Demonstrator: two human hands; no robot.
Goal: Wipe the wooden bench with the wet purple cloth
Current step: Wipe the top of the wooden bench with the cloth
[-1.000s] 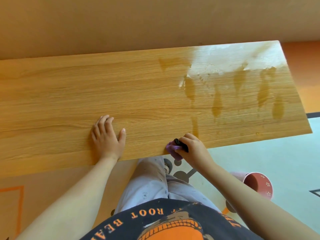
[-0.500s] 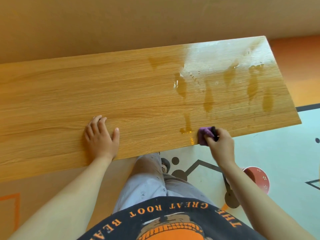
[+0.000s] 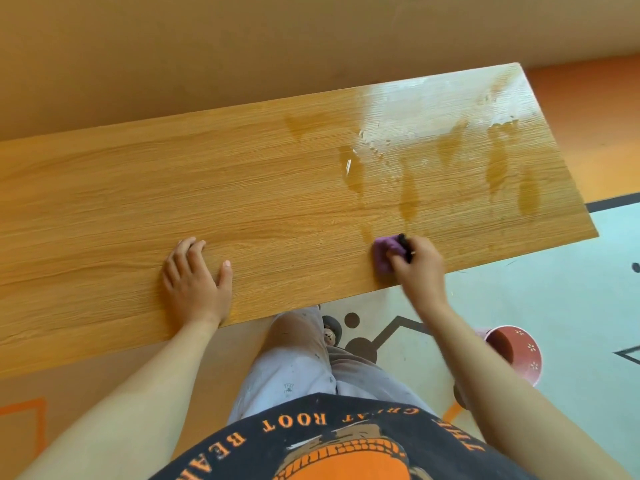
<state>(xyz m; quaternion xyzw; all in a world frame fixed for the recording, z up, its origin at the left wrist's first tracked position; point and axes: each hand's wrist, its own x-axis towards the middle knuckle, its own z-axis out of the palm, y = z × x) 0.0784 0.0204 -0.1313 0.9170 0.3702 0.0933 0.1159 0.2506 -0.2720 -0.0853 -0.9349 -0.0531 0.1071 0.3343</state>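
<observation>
A long wooden bench (image 3: 242,188) runs across the view, with wet streaks and puddles on its right half. My right hand (image 3: 420,263) grips a bunched purple cloth (image 3: 384,254) and presses it on the bench near the front edge, right of centre. A black band shows between its fingers. My left hand (image 3: 195,280) lies flat on the dry wood near the front edge, fingers spread, holding nothing.
A tan wall (image 3: 242,46) stands behind the bench. A pink bucket (image 3: 516,351) with white flower marks sits on the patterned floor under my right forearm. My knees and shoes are just in front of the bench edge.
My right hand slid the cloth rightward along the front edge, then a little farther onto the bench. The left hand stayed planted. The view shifted slightly.
</observation>
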